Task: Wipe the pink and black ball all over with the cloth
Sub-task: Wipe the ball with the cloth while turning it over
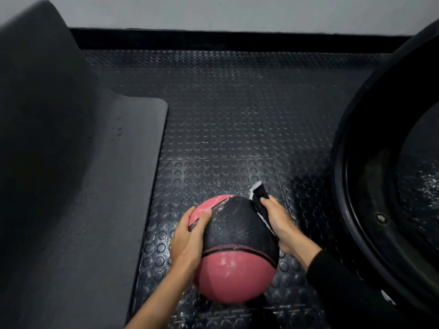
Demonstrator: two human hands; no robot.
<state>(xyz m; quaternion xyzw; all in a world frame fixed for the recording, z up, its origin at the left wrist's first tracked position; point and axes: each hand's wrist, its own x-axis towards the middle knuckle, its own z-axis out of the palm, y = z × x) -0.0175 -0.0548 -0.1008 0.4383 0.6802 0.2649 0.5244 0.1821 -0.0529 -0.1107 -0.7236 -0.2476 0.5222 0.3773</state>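
The pink and black ball (pixel 235 252) is low in the middle of the view, above the studded floor, with white dusty marks on its black band. My left hand (pixel 188 238) grips its left side, thumb lying over the top. My right hand (pixel 281 224) presses a black cloth with a white edge (pixel 259 198) against the ball's right side. The cloth's tip sticks up past my fingers. Most of the cloth is hidden between my palm and the ball.
A dark padded bench (pixel 78 186) fills the left side. A large black tyre-like ring (pixel 384 162) stands at the right. The black studded rubber floor (pixel 225 115) stretches ahead to a black skirting and a grey wall (pixel 237 10).
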